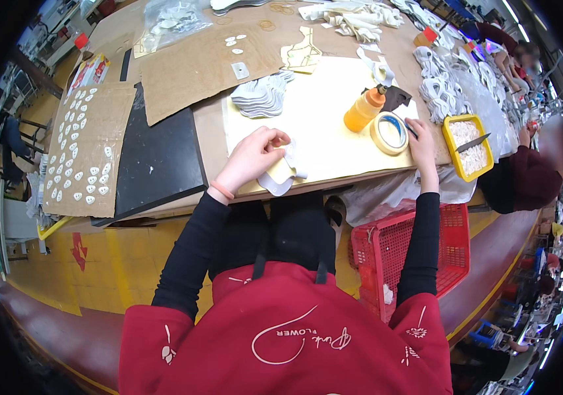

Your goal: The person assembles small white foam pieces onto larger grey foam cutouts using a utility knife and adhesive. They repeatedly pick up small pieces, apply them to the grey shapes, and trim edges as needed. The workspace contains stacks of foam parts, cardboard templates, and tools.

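Crowded workshop, cardboard-covered bench with a cream mat; left hand fingers pinched on a white cut piece hanging just under the fingertips at the bench edge; right hand fingers curled together, touching a tape roll beside an orange glue bottle

orange glue bottle; yellow tray; red basket; white cutout; cream mat; black sleeves.

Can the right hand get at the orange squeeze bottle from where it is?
Probably yes: the right hand rests beside the cream tape roll, and the orange plastic squeeze bottle stands just past the roll; only the low roll lies between.
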Demonstrator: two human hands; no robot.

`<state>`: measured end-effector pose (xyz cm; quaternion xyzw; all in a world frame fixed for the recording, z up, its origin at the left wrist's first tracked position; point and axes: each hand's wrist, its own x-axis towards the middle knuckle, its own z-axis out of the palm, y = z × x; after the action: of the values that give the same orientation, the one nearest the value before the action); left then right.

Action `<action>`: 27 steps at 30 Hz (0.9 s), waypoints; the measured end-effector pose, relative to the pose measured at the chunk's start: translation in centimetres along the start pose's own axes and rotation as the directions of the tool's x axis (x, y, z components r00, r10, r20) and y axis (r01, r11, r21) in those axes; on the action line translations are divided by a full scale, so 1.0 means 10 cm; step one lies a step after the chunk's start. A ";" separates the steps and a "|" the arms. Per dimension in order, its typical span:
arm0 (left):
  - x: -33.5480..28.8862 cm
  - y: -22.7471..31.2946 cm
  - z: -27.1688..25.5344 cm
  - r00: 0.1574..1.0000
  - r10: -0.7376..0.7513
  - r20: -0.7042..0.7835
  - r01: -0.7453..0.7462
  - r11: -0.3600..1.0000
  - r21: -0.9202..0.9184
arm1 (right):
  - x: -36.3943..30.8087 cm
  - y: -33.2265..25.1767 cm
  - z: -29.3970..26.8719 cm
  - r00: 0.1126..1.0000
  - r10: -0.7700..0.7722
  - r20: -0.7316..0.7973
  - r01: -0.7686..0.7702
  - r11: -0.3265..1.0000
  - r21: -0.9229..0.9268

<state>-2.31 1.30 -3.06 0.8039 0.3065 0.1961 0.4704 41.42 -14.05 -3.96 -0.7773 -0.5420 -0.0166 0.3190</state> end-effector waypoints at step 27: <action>-0.23 0.16 0.06 0.986 0.038 -0.160 -0.016 0.991 0.134 | -0.56 -2.37 0.63 0.909 -0.026 0.415 -0.121 0.938 0.324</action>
<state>-3.15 -1.25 -2.00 0.8189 0.3452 0.2467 0.3866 16.83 -10.48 0.28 -0.7086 -0.5723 0.2506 0.3278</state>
